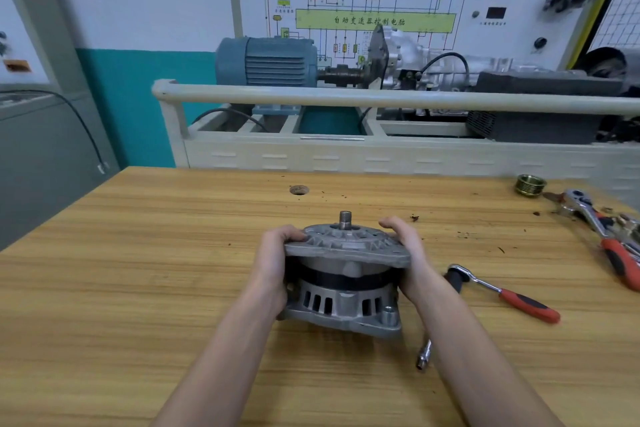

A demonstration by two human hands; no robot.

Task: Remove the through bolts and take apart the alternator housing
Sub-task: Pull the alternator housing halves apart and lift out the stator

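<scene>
A grey cast alternator (341, 302) stands upright on the wooden workbench (138, 288), its threaded shaft (345, 219) pointing up. The upper housing half (346, 246) sits tilted, and a dark band shows between it and the slotted lower half. My left hand (273, 260) grips the left side, thumb hooked over the upper rim. My right hand (408, 253) grips the right side, fingers curled over the rim. No through bolts show.
A red-handled ratchet (502, 291) lies just right of my right hand. A socket extension (424, 355) lies by my right forearm. A brass-coloured pulley (530, 185) and more red-handled tools (606, 232) sit far right. A training rig rises behind the bench.
</scene>
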